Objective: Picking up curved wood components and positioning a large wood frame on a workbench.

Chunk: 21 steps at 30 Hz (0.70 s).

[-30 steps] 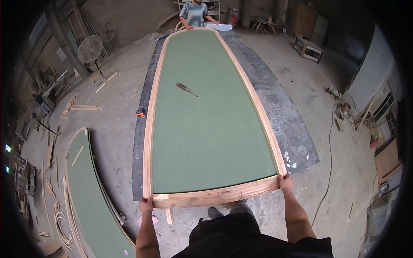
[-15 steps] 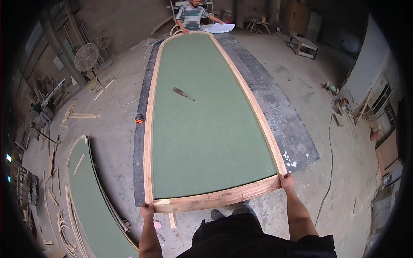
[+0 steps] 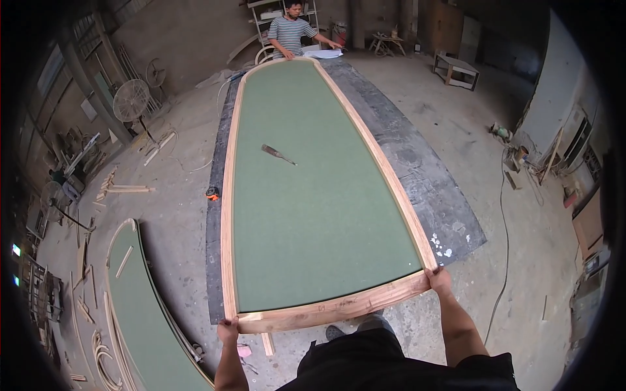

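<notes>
The left hand [image 3: 227, 331] pinches the near left corner of the wooden frame [image 3: 339, 309]; the right hand [image 3: 440, 281] pinches its near right corner. How far the fingers wrap underneath, I cannot tell. The frame runs between both hands and far ahead of them, around a green panel [image 3: 313, 221], over a dark table [image 3: 437, 189]. A tape measure [image 3: 212, 193] sits ahead of the left hand, outside the frame. A tool [image 3: 279, 154] lies farther ahead on the panel, between the hands' lines.
</notes>
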Each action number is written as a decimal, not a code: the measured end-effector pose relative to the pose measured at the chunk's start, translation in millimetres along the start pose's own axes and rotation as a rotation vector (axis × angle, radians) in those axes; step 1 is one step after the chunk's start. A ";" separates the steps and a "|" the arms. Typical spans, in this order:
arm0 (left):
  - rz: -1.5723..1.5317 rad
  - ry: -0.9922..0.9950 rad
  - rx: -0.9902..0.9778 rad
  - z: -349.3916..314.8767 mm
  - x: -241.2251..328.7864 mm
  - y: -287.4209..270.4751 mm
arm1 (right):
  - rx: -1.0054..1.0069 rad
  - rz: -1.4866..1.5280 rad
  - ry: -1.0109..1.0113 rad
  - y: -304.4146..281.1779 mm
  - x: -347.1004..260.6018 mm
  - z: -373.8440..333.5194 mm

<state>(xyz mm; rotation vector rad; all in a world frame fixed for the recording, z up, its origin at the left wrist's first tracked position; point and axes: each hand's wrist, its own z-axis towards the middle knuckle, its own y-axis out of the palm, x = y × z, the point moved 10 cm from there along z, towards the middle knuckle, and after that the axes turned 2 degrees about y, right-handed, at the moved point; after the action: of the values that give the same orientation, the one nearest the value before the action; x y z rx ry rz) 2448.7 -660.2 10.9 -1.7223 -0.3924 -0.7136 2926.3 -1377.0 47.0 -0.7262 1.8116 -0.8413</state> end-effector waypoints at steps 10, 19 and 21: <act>0.008 0.060 0.023 1.9 3.4 1.7 | 0.014 0.118 -0.079 9.5 8.5 13.5; 0.066 0.121 0.032 1.6 13.2 2.9 | 0.008 0.120 -0.090 10.8 18.9 19.8; 0.045 0.104 0.028 2.4 8.4 1.3 | 0.031 0.089 -0.087 10.4 17.3 18.0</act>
<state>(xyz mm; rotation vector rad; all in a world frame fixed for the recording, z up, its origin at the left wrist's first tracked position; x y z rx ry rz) 2456.4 -659.1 15.0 -1.6555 -0.2894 -0.7576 2935.8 -1388.5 24.5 -0.6475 1.7365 -0.7659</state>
